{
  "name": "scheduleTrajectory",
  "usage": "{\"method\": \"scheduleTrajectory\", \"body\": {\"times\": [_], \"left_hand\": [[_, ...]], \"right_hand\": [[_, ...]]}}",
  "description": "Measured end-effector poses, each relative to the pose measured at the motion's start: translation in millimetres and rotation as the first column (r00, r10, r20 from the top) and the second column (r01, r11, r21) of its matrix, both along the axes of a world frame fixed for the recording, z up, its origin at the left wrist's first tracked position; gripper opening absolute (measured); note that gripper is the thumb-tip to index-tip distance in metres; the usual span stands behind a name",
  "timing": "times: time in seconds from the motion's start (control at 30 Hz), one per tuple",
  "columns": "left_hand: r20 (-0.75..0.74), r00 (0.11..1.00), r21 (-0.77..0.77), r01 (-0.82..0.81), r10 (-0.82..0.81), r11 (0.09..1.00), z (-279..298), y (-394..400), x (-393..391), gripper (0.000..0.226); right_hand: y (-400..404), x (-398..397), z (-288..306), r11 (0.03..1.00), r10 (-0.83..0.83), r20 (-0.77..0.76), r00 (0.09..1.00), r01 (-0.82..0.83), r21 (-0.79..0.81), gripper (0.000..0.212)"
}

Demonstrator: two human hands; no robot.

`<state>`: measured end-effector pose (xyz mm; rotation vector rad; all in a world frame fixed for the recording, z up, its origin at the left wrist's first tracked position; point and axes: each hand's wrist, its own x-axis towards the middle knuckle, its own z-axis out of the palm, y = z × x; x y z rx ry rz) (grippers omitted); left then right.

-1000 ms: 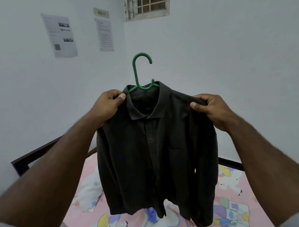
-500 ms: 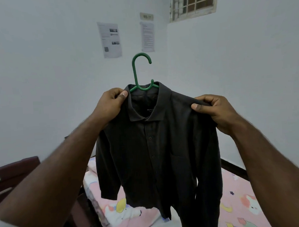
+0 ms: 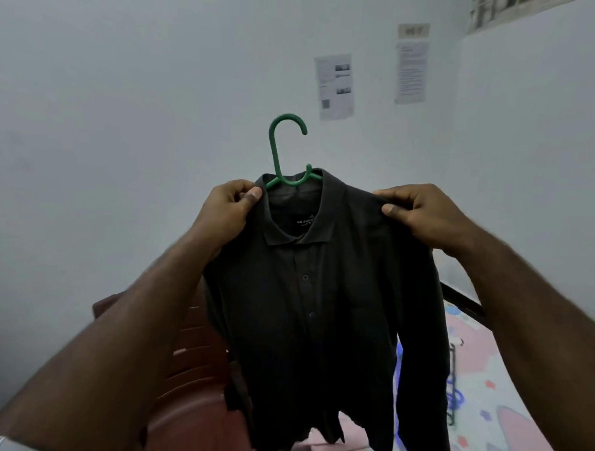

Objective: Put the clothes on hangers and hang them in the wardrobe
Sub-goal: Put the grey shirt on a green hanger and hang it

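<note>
The left hand (image 3: pixel 225 211) and right hand (image 3: pixel 421 213) each pinched a shoulder of the dark button-up shirt (image 3: pixel 320 309), fingers curled; it hung centred on the green hanger (image 3: pixel 288 157), probably for carrying level to the unseen wardrobe.

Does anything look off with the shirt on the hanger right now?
Nothing stands out. The dark shirt sits on the green hanger, collar around its neck, buttoned. The left hand and right hand pinch its shoulders.

shirt (image 3: pixel 323 292) – dark grey | hanger (image 3: pixel 275 151) – green | bedsheet (image 3: pixel 484 387) – pink, cartoon print
</note>
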<state>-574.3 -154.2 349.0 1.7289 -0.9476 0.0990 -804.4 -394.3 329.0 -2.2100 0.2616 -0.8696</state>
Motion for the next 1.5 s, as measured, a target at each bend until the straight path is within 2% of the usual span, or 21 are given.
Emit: {"method": "scheduleTrajectory", "body": {"times": [0.07, 0.13, 0.27, 0.37, 0.47, 0.53, 0.6, 0.73, 0.87, 0.9, 1.0, 1.07, 1.17, 1.3, 1.37, 1.5], "left_hand": [[-0.011, 1.000, 0.011, -0.029, 0.029, 1.000, 0, 17, 3, 0.021], [-0.031, 0.999, 0.029, -0.043, 0.044, 0.999, -1, 36, 5, 0.021], [-0.071, 0.997, 0.064, -0.030, 0.034, 0.997, -3, 95, 19, 0.017], [-0.073, 0.995, 0.064, -0.058, 0.062, 0.996, -14, 162, 38, 0.017], [-0.235, 0.972, -0.119, -0.035, 0.006, 0.992, -34, 222, 46, 0.020], [-0.345, 0.933, -0.300, -0.010, -0.099, 0.954, -41, 248, 50, 0.027], [-0.383, 0.909, -0.424, -0.016, -0.163, 0.906, -41, 267, 50, 0.029], [-0.438, 0.881, -0.561, -0.109, -0.182, 0.820, -39, 302, 46, 0.027], [-0.474, 0.864, -0.651, -0.213, -0.171, 0.729, -38, 337, 38, 0.026], [-0.480, 0.860, -0.661, -0.224, -0.173, 0.716, -39, 346, 36, 0.025], [-0.492, 0.846, -0.658, -0.205, -0.208, 0.724, -40, 376, 29, 0.022], [-0.500, 0.846, -0.613, -0.195, -0.185, 0.766, -37, 401, 27, 0.019], [-0.488, 0.866, -0.551, -0.213, -0.105, 0.807, -28, 436, 23, 0.024], [-0.469, 0.871, -0.644, -0.226, -0.143, 0.731, -25, 471, 11, 0.047], [-0.471, 0.871, -0.656, -0.241, -0.138, 0.715, -22, 491, 8, 0.045], [-0.564, 0.826, -0.565, -0.382, -0.004, 0.731, -24, 518, -5, 0.047]], "right_hand": [[17, 23, -1, 0.992, -0.039, -0.024, 0.999, 0.036, -0.118, 0.032], [34, 44, -5, 0.988, -0.046, 0.024, 0.999, 0.050, -0.144, 0.032], [60, 72, -7, 0.996, 0.080, 0.078, 0.994, -0.083, 0.030, 0.027], [82, 85, -3, 0.977, 0.174, 0.108, 0.979, -0.185, 0.101, 0.030], [106, 95, 5, 0.942, 0.254, 0.149, 0.956, -0.280, 0.184, 0.028], [124, 103, 9, 0.917, 0.303, 0.136, 0.943, -0.328, 0.228, 0.023], [144, 112, 10, 0.891, 0.344, 0.126, 0.930, -0.366, 0.267, 0.023], [179, 125, 13, 0.855, 0.389, 0.145, 0.910, -0.415, 0.311, 0.026], [209, 130, 1, 0.842, 0.304, 0.256, 0.918, -0.385, 0.377, 0.040], [220, 134, -7, 0.807, 0.304, 0.282, 0.910, -0.404, 0.431, 0.044], [259, 143, -18, 0.595, 0.353, 0.406, 0.843, -0.537, 0.599, 0.049], [281, 146, -12, 0.526, 0.337, 0.483, 0.809, -0.587, 0.616, 0.050], [316, 151, -3, 0.502, 0.368, 0.515, 0.774, -0.632, 0.591, 0.055], [356, 156, -2, 0.472, 0.406, 0.544, 0.735, -0.678, 0.563, 0.056], [372, 160, 2, 0.438, 0.421, 0.576, 0.701, -0.713, 0.548, 0.052], [404, 172, -2, 0.422, 0.475, 0.483, 0.736, -0.672, 0.609, 0.046]]}}
